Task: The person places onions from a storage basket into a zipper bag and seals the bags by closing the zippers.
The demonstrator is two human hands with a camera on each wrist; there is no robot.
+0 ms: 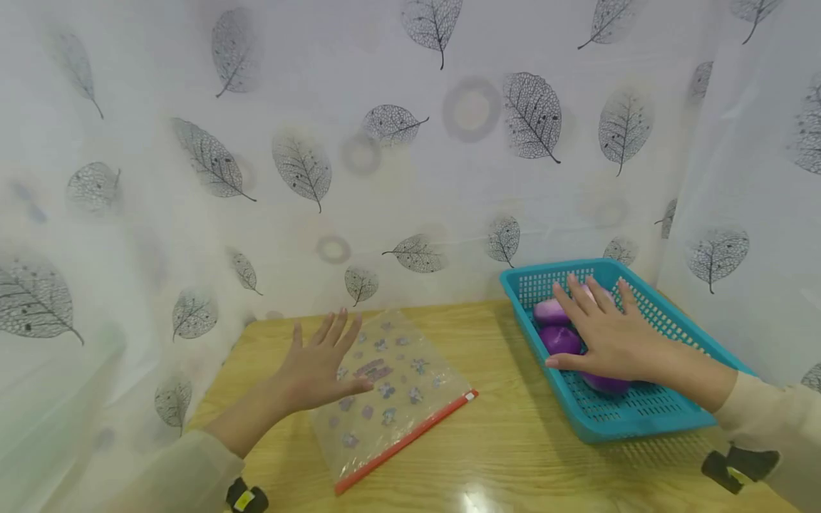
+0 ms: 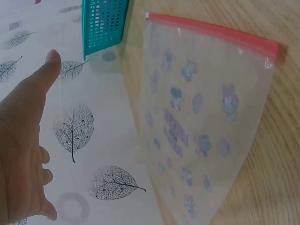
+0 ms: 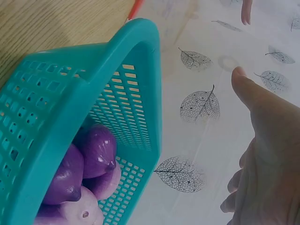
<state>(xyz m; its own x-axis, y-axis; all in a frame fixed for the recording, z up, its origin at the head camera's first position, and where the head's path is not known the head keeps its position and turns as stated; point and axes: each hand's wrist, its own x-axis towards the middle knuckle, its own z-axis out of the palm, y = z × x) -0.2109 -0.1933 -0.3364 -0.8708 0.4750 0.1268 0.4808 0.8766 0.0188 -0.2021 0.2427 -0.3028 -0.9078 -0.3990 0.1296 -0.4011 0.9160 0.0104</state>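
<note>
My left hand (image 1: 314, 374) is held in the air with fingers spread, over the left part of a clear zip bag (image 1: 398, 399). The bag lies flat on the table, printed with small purple and blue figures, its red slider strip (image 1: 404, 443) slanting along the near side. My right hand (image 1: 612, 342), fingers spread, hovers over a turquoise basket (image 1: 631, 429) and holds nothing. Several purple onions (image 3: 98, 150) lie inside the basket; in the head view my right hand partly hides these onions (image 1: 558, 341). In the left wrist view the bag (image 2: 211, 117) looks flat.
The wooden table (image 1: 500, 456) carries the bag on the left and the basket on the right. A whitish sheet (image 1: 410, 178) with dark leaf prints hangs behind and at both sides, close to the basket's far edge.
</note>
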